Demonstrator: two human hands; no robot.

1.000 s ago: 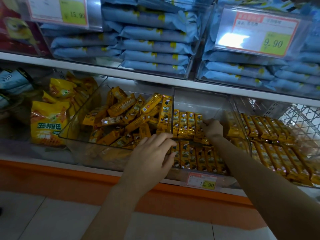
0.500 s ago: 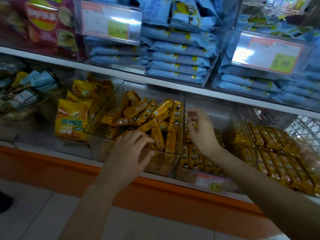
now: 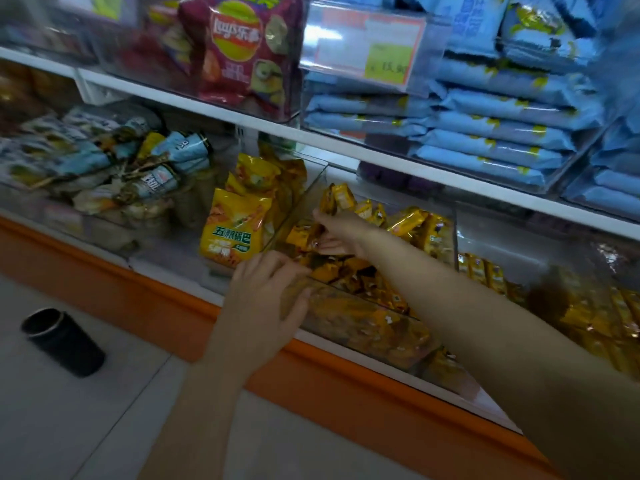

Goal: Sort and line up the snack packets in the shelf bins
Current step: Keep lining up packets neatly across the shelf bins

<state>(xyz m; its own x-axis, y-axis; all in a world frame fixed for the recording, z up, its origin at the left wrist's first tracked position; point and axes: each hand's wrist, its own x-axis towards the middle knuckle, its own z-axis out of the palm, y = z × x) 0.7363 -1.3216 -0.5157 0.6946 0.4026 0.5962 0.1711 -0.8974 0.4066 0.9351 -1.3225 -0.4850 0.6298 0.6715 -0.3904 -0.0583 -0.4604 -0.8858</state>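
Here, two hands (image 3: 265, 299) (image 3: 337, 233), one bin (image 3: 363, 323), packets (image 3: 412, 220)

Small yellow snack packets (image 3: 409, 221) lie jumbled in a clear bin (image 3: 360, 325).

Low at the left, a black cup (image 3: 62, 341) with a shiny rim on the pale tiled floor (image 3: 69, 431). Near it, a long orange strip (image 3: 363, 403) running across just above the floor. Up high, a blurry price tag (image 3: 363, 46) with a yellow-green patch.
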